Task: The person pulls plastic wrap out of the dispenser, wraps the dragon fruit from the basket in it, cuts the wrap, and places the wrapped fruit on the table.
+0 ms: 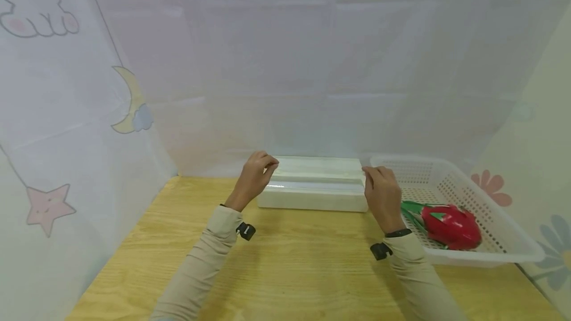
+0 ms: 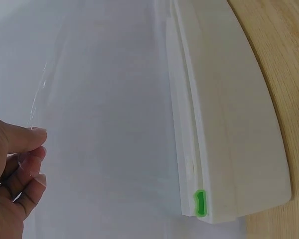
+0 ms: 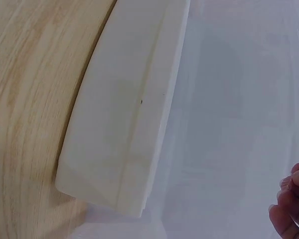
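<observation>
In the head view, a white box (image 1: 312, 201) is lying along the middle of the far edge of the table (image 1: 290, 261), the left hand (image 1: 257, 172) and right hand (image 1: 383, 193) hovering at its two ends. A white basket (image 1: 531, 251) holding a red dragon fruit (image 1: 455, 227) is standing at the right edge.

In the left wrist view, the left hand is pinching clear film (image 2: 35, 102), well apart from the box's green tab (image 2: 201, 203). Pulling evenly, corners level, should be helping the sheet stay taut without clinging to itself. Its outline is fading against the pale backdrop (image 2: 10, 50).

In the right wrist view, the right hand is apparently pinching the film's other side; the frame is cutting the hand off, leaving the contact hard to make out.
</observation>
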Tool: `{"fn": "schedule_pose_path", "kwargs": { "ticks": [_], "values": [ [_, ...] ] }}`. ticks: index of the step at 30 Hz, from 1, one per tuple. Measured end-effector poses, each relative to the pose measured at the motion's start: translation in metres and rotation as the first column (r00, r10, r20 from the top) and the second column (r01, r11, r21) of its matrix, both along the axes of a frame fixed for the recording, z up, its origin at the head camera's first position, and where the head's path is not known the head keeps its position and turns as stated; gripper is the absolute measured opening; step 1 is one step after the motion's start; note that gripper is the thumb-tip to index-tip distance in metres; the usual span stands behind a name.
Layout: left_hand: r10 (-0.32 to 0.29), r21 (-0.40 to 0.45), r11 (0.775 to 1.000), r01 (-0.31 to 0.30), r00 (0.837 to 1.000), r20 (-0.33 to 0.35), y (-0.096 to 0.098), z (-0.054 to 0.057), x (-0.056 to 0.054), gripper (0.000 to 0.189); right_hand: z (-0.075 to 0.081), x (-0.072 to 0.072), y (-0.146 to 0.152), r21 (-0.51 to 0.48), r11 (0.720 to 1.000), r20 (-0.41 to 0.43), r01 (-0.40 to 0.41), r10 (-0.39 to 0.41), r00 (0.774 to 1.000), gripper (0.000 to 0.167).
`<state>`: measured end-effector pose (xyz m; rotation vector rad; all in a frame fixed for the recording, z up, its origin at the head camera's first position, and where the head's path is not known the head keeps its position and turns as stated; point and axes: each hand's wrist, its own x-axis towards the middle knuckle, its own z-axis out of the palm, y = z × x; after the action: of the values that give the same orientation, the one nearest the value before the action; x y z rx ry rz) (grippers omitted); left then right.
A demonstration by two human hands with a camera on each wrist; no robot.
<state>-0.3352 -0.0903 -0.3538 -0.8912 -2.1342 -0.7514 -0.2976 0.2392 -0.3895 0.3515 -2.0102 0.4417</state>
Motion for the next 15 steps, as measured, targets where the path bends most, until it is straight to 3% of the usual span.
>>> {"fn": "schedule_pose_path", "kwargs": {
  "ticks": [15],
  "values": [
    [-0.026,-0.021,0.999,0.025,0.999,-0.047,-0.003,0.013,0.011,0.004,0.010,0.008,0.000,-0.024,1.000,-0.011,-0.004,0.004,1.000,0.012]
  ]
}}
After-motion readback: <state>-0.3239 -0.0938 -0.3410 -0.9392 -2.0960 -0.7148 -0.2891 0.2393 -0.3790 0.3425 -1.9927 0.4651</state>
